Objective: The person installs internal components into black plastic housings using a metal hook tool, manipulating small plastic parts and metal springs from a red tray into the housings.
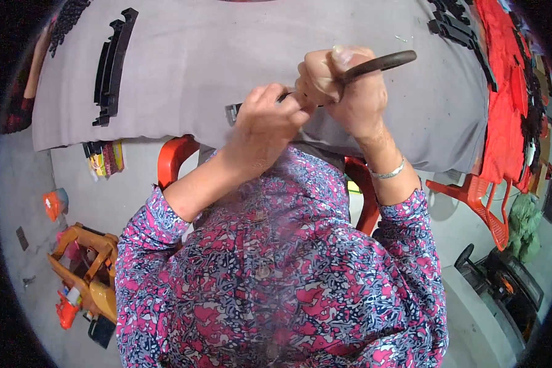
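Near the front edge of the grey cloth-covered table (196, 73), my two hands meet in front of my chest. My left hand (270, 119) is closed around a black plastic part (232, 113), whose squared end sticks out at the left of the fist. In my right hand (343, 86) is a tool with a dark brown curved handle (386, 61), pointing up and to the right; the fist hides its working end, so its kind does not show. The fingers of both hands touch or nearly touch.
Long black plastic strips (111, 70) lie at the table's left, with more black parts (457, 34) at the far right. Red cloth (503, 92) hangs at the right edge. Red chair arms (175, 161) flank me. A yellow-brown toy vehicle (89, 264) stands on the floor.
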Motion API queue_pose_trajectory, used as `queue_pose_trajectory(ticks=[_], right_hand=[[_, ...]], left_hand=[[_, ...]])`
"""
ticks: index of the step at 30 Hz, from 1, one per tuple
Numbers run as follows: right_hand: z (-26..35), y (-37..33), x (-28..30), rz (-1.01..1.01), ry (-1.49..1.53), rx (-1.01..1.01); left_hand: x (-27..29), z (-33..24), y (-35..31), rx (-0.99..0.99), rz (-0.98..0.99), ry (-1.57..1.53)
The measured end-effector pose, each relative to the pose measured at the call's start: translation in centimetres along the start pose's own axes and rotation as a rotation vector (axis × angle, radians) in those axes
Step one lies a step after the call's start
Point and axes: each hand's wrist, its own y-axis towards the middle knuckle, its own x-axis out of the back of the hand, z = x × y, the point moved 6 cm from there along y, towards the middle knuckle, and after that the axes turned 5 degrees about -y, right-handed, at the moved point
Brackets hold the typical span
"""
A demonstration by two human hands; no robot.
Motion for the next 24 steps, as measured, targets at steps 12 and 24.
queue_pose_trajectory(ticks=[12,24], right_hand=[[0.7,0.6,2.3,-0.068,0.766,-0.129],[-0.8,0.4,3.3,-0.051,1.049,-0.110]], left_hand=[[0.4,-0.3,0.4,0.037,-0.121,0.050],[-0.1,-0.1,0.1,-0.001,-0.180,0.017]])
